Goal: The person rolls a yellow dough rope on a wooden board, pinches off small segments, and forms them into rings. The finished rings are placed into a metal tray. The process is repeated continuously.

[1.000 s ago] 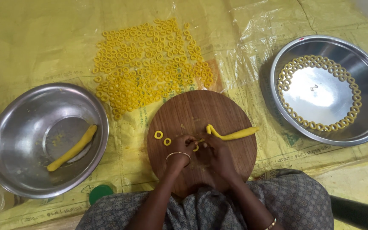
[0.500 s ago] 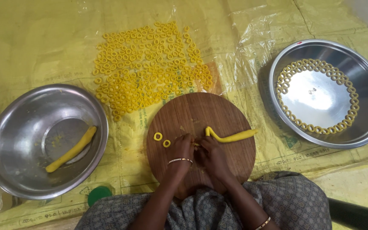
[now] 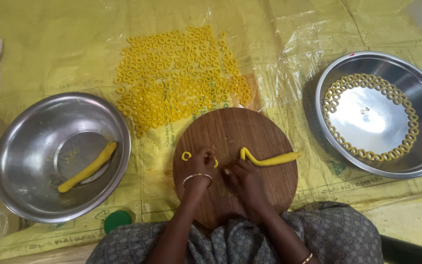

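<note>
- Two hands work on a round wooden board [image 3: 230, 132]: left hand [image 3: 202, 162] fingers pinch a small yellow dough piece [image 3: 215, 163].
- Right hand [image 3: 240, 176] fingers curled, grip unclear.
- Dough rope [image 3: 269, 159] lies just beside it; one finished ring [image 3: 186, 156] left.

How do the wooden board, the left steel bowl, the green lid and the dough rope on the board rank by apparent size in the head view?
1. left steel bowl and wooden board: look alike, so unranked
2. dough rope
3. green lid
</note>
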